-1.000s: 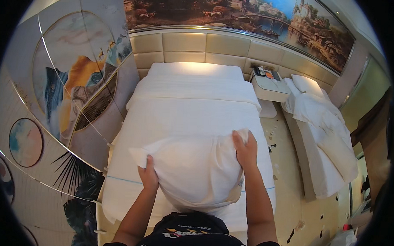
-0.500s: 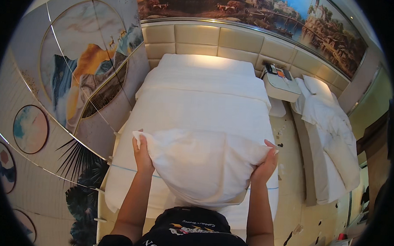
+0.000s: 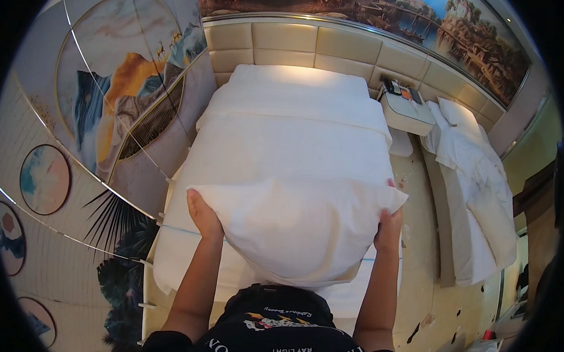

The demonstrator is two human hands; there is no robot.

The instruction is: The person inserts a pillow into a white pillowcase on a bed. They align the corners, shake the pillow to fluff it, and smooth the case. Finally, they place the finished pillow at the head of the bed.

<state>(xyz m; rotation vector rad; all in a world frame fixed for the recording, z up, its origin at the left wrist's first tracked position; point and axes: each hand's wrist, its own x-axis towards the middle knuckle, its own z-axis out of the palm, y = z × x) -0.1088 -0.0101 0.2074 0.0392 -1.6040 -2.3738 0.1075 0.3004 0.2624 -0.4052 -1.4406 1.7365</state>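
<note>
A plump white pillow (image 3: pixel 299 229) hangs in front of my chest, above the foot end of a wide bed made up in white (image 3: pixel 283 145). My left hand (image 3: pixel 203 212) holds the pillow near its upper left corner, thumb on the near face and the other fingers hidden behind the fabric. At the opposite side my right hand (image 3: pixel 389 224) grips the edge below the upper right corner, which sticks out past the fingers. The pillow's lower part bulges toward my body.
Right of the bed stands a nightstand (image 3: pixel 407 112) with a telephone and small items. Beyond it is a narrower bed (image 3: pixel 474 195) with rumpled white bedding. A decorated wall panel (image 3: pixel 126 90) runs along the left. Scraps lie on the floor (image 3: pixel 427 299) at the lower right.
Both hands keep hold of the pillow, which has risen slightly in view. Its upper right corner now points outward, and the right hand sits lower beneath it.
</note>
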